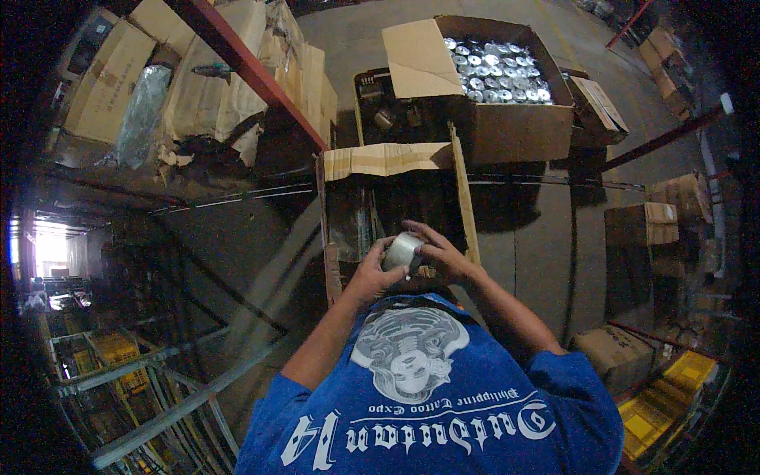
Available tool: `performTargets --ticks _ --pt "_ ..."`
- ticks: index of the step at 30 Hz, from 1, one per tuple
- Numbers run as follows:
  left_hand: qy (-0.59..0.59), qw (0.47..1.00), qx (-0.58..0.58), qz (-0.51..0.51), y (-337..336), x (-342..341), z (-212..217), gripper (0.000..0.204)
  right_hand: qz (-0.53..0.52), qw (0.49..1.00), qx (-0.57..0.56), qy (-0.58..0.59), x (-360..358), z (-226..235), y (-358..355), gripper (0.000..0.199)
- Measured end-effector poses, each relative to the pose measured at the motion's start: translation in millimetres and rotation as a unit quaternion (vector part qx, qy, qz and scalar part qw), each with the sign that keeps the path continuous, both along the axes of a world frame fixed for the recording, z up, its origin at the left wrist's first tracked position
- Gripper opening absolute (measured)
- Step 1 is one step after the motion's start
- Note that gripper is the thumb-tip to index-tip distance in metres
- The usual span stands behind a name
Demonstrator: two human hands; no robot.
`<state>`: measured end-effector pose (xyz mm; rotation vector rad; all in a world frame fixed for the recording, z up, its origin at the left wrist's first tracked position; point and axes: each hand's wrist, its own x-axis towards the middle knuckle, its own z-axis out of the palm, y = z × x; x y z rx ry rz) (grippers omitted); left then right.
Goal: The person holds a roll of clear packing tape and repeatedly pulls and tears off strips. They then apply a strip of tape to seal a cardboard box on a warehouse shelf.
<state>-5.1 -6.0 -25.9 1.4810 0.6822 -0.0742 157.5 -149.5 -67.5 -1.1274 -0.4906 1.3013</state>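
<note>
Between both hands I hold a short silvery metal cylinder [403, 248], tilted, in front of my body. My left hand [375, 272] grips its left side with the thumb low near the bottom edge. The fingers of my right hand [442, 255] close on its right side. Some dark gap or part near its lower right cannot be made out. Under the hands stands an open cardboard box [388, 159] with its flaps up; its inside is mostly dark, with something like clear plastic at the left.
Beyond it, a larger open carton [518, 133] holds rows of shiny round metal parts [495, 67]. Large cartons [214, 87] and a red post [253, 75] stand far left. Metal racking [174, 404] is at lower left, yellow crates [657, 404] at lower right, more boxes [641, 226] at right.
</note>
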Motion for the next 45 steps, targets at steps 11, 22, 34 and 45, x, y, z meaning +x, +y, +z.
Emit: performTargets --ticks 11,22,34,45 --pt "-0.028 0.983 0.084 0.161 -8.1 13.4 17.7 0.066 -0.086 0.955 -0.019 -0.284 -47.4 -8.3 -0.4 0.055" --pt "-0.135 0.96 0.241 -0.031 29.2 3.2 16.3 0.063 -0.076 0.988 -0.012 -0.135 -33.0 -27.1 -8.5 0.04" --pt "-0.099 0.971 0.209 -0.052 3.4 11.2 -9.9 0.06 -0.108 0.971 -0.013 -0.212 -36.4 -4.5 -1.6 0.042" --pt "-0.102 0.961 0.247 -0.067 4.9 5.5 -21.9 0.064 -0.099 0.938 -0.011 -0.333 -37.1 -19.0 -9.8 0.049"
